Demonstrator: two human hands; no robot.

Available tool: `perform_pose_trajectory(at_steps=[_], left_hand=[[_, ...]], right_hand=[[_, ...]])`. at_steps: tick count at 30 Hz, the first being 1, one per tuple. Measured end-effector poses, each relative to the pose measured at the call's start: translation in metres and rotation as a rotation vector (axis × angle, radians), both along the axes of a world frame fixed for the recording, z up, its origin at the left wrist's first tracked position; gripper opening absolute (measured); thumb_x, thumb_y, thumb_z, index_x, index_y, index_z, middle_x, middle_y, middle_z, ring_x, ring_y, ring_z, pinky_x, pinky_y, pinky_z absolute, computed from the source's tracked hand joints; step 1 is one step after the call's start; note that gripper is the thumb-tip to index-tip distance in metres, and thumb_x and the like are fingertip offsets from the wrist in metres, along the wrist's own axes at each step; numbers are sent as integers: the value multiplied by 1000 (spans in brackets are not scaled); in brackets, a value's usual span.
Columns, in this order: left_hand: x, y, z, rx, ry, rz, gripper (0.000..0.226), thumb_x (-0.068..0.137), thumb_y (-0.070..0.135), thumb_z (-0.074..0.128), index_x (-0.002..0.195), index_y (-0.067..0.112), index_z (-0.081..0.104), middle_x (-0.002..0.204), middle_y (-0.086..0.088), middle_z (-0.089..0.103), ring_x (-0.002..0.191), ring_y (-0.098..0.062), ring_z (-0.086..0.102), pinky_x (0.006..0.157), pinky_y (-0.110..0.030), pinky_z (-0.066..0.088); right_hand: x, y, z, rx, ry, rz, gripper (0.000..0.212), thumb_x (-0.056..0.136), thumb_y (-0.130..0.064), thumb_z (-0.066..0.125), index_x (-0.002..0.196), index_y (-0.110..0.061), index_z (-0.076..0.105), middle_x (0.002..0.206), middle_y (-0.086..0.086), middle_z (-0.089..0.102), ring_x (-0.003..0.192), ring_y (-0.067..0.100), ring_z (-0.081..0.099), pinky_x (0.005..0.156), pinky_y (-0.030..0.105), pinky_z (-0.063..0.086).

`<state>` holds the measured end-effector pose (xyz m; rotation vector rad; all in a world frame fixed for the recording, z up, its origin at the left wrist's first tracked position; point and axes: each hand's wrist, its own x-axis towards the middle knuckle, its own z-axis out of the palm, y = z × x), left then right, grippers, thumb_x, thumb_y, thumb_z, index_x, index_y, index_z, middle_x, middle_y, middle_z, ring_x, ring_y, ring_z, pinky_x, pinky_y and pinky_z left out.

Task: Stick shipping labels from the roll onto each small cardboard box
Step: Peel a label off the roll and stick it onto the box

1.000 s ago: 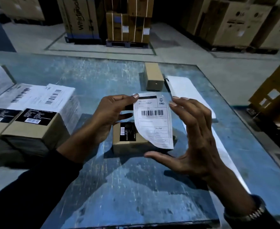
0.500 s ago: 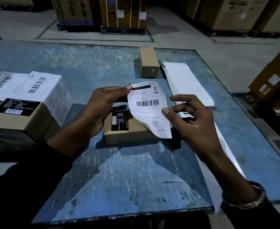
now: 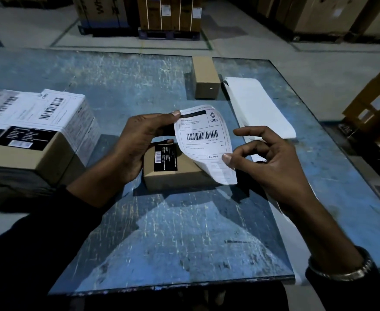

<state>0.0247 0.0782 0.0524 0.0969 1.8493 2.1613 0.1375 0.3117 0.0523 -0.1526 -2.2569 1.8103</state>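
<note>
In the head view, a curled shipping label (image 3: 204, 142) is held above a small cardboard box (image 3: 175, 176) on the blue table (image 3: 162, 232). Its top left corner is pinched by the left hand (image 3: 139, 144), and its lower right edge by the thumb and curled fingers of the right hand (image 3: 263, 162). The white label strip (image 3: 258, 104) is laid out to the right, beside another small box (image 3: 205, 79).

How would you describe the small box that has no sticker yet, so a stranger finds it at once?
Look at the blue table, at its far edge. A small plain cardboard box stands there alone, beside the white label strip. Unlike the other boxes, it bears no black or white sticker.
</note>
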Motion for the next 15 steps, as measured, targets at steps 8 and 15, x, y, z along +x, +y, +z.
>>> perform_pose_trajectory(at_steps=[8,15], left_hand=[[-2,-4,-3,-3,42,-20,30,96,27,75,118,7,81,118,-17,79,119,-44,71,114,-63,48],[-4,-1,-6,-118,166,-8,17,95,22,78,100,7,85,99,-15,82,90,-32,77,84,-42,60]], right_hand=[[7,3,11,-181,-25,87,47,80,2,86,124,-9,71,75,7,77,68,10,70,64,19,54],[9,7,13,-317,-146,119,38,75,3,84,108,-8,69,73,10,75,53,12,59,53,20,47]])
